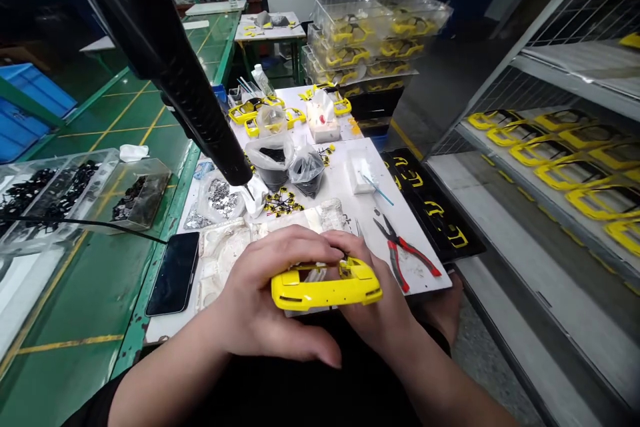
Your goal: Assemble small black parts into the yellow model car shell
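A yellow toy car body (326,289) is held between both hands just above the near edge of the white work board (350,193). My left hand (273,297) wraps around its left end, fingers curled over the top. My right hand (377,300) grips its right end, fingertips pressing inside the roof opening. Small black-and-yellow parts (283,202) lie on the board just beyond the hands.
Red-handled pliers (403,250) lie right of the hands. A black phone (174,272) rests at the left. Bags of black parts (287,163) and a black lamp arm (165,53) stand ahead. Trays of yellow bodies (373,33) are stacked behind; shelves (560,167) at right hold yellow frames.
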Tool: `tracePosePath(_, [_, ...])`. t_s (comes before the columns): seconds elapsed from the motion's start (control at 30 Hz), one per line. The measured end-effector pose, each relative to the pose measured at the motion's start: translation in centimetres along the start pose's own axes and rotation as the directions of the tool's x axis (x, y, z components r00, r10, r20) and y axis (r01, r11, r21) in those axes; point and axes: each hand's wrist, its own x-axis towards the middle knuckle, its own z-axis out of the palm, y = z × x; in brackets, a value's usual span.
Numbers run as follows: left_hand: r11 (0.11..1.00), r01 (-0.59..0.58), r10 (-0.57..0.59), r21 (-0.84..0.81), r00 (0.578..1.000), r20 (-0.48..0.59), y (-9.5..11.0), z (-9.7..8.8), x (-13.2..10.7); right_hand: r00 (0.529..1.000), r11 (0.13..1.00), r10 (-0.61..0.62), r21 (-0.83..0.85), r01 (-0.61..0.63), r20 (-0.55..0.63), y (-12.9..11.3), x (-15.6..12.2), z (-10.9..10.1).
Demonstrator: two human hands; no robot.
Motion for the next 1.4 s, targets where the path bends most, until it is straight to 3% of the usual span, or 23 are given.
tracePosePath(0.13, [0.992,0.112,-0.118,-0.063,0.989,-0.092,0.7,0.8,0.0,1.0,0.999,0.007,-0.038,-0.007,-0.002,0.0,0.1,-0.1])
tracePosePath(0.33, [0.98,0.196,-0.196,-0.017,0.98,-0.04,1.7,0.5,0.4,0.999,0.996,0.022,-0.082,-0.02,0.029,-0.4,0.4,-0.4])
tracePosePath(0.77, [0.999,0.05,-0.049,0.002,0.991,-0.121,0.4,0.6,0.1,1.0,0.999,0.008,-0.041,-0.007,0.018,-0.1,0.5,0.1])
tracePosePath(1.2, [0.992,0.068,-0.083,-0.106,0.985,-0.148,-0.3,1.7,-0.5,0.997,0.998,0.06,0.019,-0.061,0.043,0.4,-0.2,0.1])
tracePosePath(1.4, [0.985,0.114,-0.132,-0.128,0.981,-0.14,-0.4,1.7,-0.8,0.993,0.996,0.042,0.08,-0.051,0.114,0.2,-0.3,-1.6])
